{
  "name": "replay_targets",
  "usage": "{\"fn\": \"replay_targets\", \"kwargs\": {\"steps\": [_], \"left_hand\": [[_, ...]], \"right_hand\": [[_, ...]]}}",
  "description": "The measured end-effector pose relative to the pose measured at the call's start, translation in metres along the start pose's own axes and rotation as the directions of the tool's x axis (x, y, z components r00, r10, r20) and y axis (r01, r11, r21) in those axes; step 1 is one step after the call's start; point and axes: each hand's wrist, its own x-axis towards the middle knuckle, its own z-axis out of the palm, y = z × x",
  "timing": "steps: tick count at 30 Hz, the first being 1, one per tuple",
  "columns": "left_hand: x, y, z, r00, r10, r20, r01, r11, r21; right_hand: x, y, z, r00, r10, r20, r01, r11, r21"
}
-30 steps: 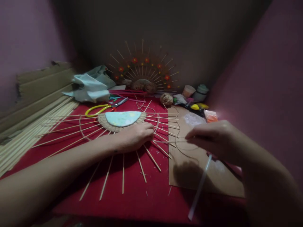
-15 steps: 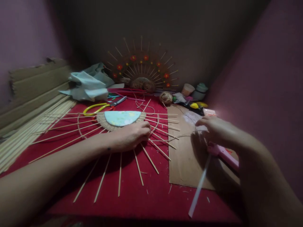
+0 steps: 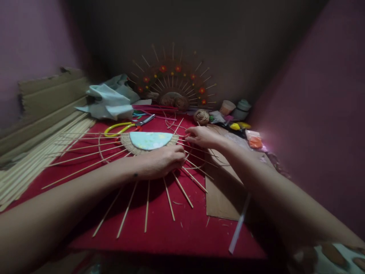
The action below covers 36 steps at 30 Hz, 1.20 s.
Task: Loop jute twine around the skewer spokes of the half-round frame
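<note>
A half-round piece [image 3: 152, 140] covered in pale blue flowered fabric, with a woven twine rim [image 3: 129, 146], lies on the red table. Thin wooden sticks [image 3: 146, 205] fan out from it. My left hand [image 3: 168, 160] is closed at its lower right edge, pinching twine against the sticks; the fingertips are partly hidden. Just right of the rim, my right hand [image 3: 201, 136] pinches the twine [image 3: 196, 167] above the right-hand sticks. Its loose part curves below that hand. A translucent glue stick [image 3: 238, 228] shows under my right forearm.
Yellow-handled scissors [image 3: 119, 129] and crumpled pale cloth [image 3: 110, 102] lie behind. Spare sticks [image 3: 42, 156] line the left. Cardboard [image 3: 219, 194] lies at right, with a twine ball [image 3: 201, 117] beyond. A flower-decorated stick fan [image 3: 172, 76] stands at the back wall.
My right hand has moved left from over the cardboard to the sticks, bringing the twine along. The pink glue gun is now hidden by my right arm. My left hand stays in place.
</note>
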Motion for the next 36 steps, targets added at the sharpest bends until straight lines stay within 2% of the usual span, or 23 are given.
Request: {"fn": "replay_targets", "kwargs": {"steps": [3, 6, 9, 11, 13, 15, 18, 20, 23, 25, 26, 27, 28, 30, 31, 32, 33, 36], "left_hand": [[-0.001, 0.002, 0.0, 1.0, 0.014, 0.0, -0.014, 1.0, 0.016], [-0.002, 0.003, 0.0, 1.0, 0.025, -0.018, -0.024, 0.999, 0.041], [-0.002, 0.005, 0.001, 0.999, 0.033, 0.015, -0.034, 0.999, 0.043], [-0.003, 0.006, 0.002, 0.998, 0.031, 0.05, -0.033, 0.999, 0.043], [-0.003, 0.006, 0.002, 0.998, 0.033, 0.047, -0.035, 0.999, 0.035], [-0.003, 0.005, 0.002, 0.998, 0.048, 0.032, -0.048, 0.999, 0.018], [-0.004, 0.004, 0.001, 0.998, 0.063, 0.021, -0.063, 0.998, -0.005], [-0.004, 0.004, 0.0, 0.998, 0.057, 0.015, -0.056, 0.998, -0.021], [-0.004, 0.005, -0.001, 0.998, 0.056, 0.012, -0.055, 0.997, -0.05], [-0.004, 0.006, 0.0, 0.998, 0.064, 0.018, -0.062, 0.995, -0.072], [-0.004, 0.007, 0.0, 0.998, 0.066, 0.022, -0.064, 0.994, -0.084], [-0.004, 0.007, 0.0, 0.998, 0.062, 0.023, -0.06, 0.993, -0.098], [-0.004, 0.008, 0.0, 0.998, 0.056, 0.018, -0.053, 0.992, -0.112], [-0.003, 0.009, 0.0, 0.999, 0.042, 0.0, -0.042, 0.989, -0.139], [-0.003, 0.009, -0.001, 0.999, 0.036, -0.011, -0.037, 0.988, -0.153], [-0.003, 0.01, -0.001, 0.999, 0.026, -0.023, -0.03, 0.985, -0.168], [-0.003, 0.01, -0.002, 0.999, 0.014, -0.033, -0.02, 0.982, -0.186], [-0.002, 0.011, -0.002, 0.999, -0.023, -0.043, 0.012, 0.969, -0.248]], "right_hand": [[0.008, 0.002, -0.005, 0.997, 0.022, 0.074, -0.025, 0.999, 0.035], [0.001, 0.005, -0.006, 0.998, 0.034, 0.053, -0.037, 0.998, 0.056], [-0.011, 0.007, -0.005, 0.999, -0.018, 0.033, 0.017, 0.999, 0.032], [-0.019, 0.011, -0.007, 0.999, -0.039, -0.028, 0.039, 0.999, -0.009], [-0.029, 0.018, -0.012, 0.979, 0.015, -0.201, -0.012, 1.0, 0.014], [-0.042, 0.024, -0.02, 0.903, 0.123, -0.411, -0.078, 0.989, 0.125], [-0.068, 0.031, -0.031, 0.739, 0.25, -0.626, -0.153, 0.967, 0.206], [-0.086, 0.033, -0.035, 0.655, 0.285, -0.7, -0.246, 0.956, 0.159], [-0.107, 0.035, -0.035, 0.568, 0.282, -0.773, -0.333, 0.938, 0.097], [-0.113, 0.032, -0.031, 0.511, 0.225, -0.829, -0.273, 0.958, 0.092], [-0.114, 0.029, -0.029, 0.505, 0.195, -0.841, -0.196, 0.975, 0.108], [-0.115, 0.023, -0.025, 0.544, 0.168, -0.822, -0.096, 0.986, 0.139], [-0.114, 0.016, -0.022, 0.626, 0.137, -0.768, 0.014, 0.982, 0.186], [-0.113, 0.0, -0.012, 0.836, 0.016, -0.548, 0.169, 0.943, 0.286], [-0.112, -0.009, -0.007, 0.901, -0.057, -0.431, 0.204, 0.931, 0.303], [-0.111, -0.016, -0.001, 0.937, -0.12, -0.327, 0.224, 0.927, 0.3], [-0.111, -0.022, 0.006, 0.953, -0.168, -0.251, 0.237, 0.932, 0.276], [-0.109, -0.03, 0.023, 0.963, -0.219, -0.155, 0.246, 0.951, 0.188]]}}
